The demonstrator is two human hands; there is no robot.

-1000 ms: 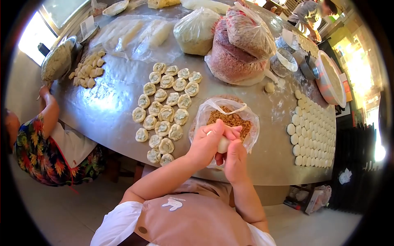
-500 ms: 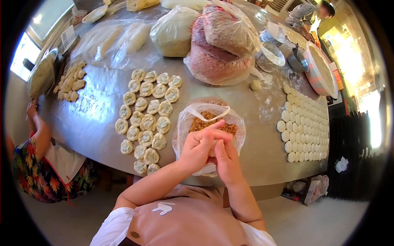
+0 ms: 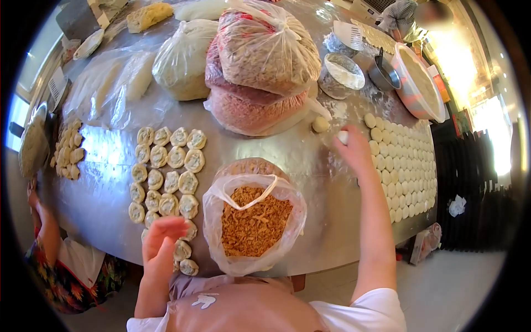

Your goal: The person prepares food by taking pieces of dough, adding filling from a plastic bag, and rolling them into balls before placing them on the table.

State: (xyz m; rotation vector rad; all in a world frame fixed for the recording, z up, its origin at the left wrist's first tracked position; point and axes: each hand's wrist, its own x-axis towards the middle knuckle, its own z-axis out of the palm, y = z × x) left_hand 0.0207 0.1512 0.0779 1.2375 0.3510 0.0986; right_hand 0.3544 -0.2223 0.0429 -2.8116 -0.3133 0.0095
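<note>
My right hand (image 3: 354, 148) is closed on a small white dough ball (image 3: 343, 136), held over the table left of the rows of flat dough rounds (image 3: 399, 166). Another dough ball (image 3: 320, 124) lies on the table just to its left. My left hand (image 3: 164, 239) hovers with fingers apart over the near end of the rows of filled dough pieces (image 3: 168, 204); nothing shows in it. Between my hands an open plastic bag (image 3: 213, 221) holds brown crumbly filling (image 3: 255, 224).
Large tied bags (image 3: 268, 52) stand at the back middle. Behind at the right are a floury bowl (image 3: 342, 77), a metal pot (image 3: 384, 73) and a big tub (image 3: 423, 83). Another person's arm (image 3: 47, 221) is at the left edge; a person in stripes (image 3: 397, 19) stands far right.
My hands were together over the filling bag. The right has moved away to the right, toward the dough rounds, and the left has moved left with its fingers apart. The view has shifted.
</note>
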